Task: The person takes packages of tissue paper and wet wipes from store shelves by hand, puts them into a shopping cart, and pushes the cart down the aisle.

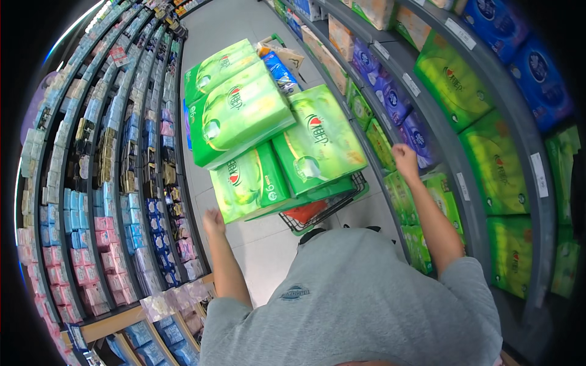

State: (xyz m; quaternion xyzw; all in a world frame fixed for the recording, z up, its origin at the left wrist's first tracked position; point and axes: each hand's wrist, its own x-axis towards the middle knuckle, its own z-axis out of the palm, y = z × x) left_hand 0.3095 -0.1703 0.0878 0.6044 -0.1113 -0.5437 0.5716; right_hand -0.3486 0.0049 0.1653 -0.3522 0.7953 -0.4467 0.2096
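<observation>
My left hand point(214, 223) is beside the near left corner of a green tissue pack point(247, 183); whether it touches the pack is unclear. The hand is blurred, its fingers partly hidden. My right hand point(405, 160) is held out with curled fingers and no visible object in it, in front of purple tissue packs point(419, 135) on the right shelf. Between my hands, a wire shopping cart point(320, 208) with green trim is piled high. Another green pack point(320, 137) lies at the right of the pile, and a larger wrapped bundle point(247, 110) rests on top at the left.
Blue packaging point(280, 71) and a beige pack point(286, 57) are behind the pile. Something red point(306, 211) sits low in the cart. Shelves of small pastel packs point(107, 224) line the left; shelves of large green packs point(492, 164) line the right. Grey tiled floor point(219, 27) runs ahead.
</observation>
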